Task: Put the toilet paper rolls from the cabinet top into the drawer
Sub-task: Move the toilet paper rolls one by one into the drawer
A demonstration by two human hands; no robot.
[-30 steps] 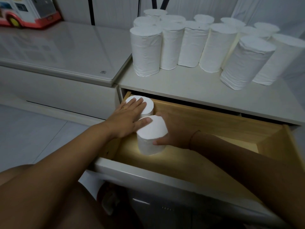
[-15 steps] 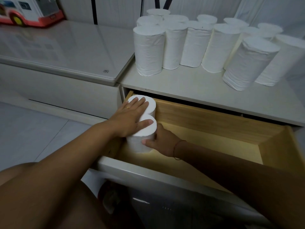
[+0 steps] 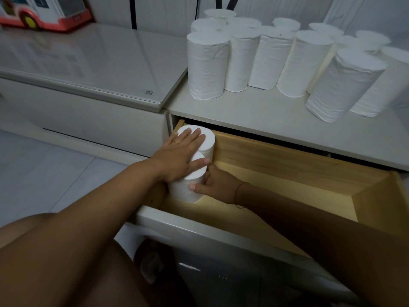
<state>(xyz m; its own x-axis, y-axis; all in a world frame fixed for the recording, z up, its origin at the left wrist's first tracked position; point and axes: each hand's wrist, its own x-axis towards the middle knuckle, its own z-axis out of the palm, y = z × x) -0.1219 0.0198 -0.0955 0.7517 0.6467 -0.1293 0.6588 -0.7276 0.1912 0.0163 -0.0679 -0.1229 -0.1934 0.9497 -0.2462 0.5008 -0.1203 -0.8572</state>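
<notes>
Two white toilet paper rolls stand upright in the left end of the open wooden drawer [image 3: 287, 160]. The rear roll [image 3: 209, 140] is in the back left corner and the front roll [image 3: 188, 187] touches it. My left hand [image 3: 183, 151] lies flat, fingers spread, across the tops of both rolls. My right hand [image 3: 217, 187] grips the right side of the front roll from inside the drawer. Several more white rolls [image 3: 208, 67] stand upright on the cabinet top [image 3: 265, 116] behind the drawer.
A lower white glossy unit [image 3: 88, 63] adjoins the cabinet on the left, with a red and white toy vehicle [image 3: 44, 14] at its back. Pale tiled floor [image 3: 44, 173] lies to the left. My knee [image 3: 66, 262] is at the bottom left, in front of the drawer's white front.
The front roll slid left and back until it touched the rear roll, pushed by my right hand. My left hand stayed flat on the roll tops.
</notes>
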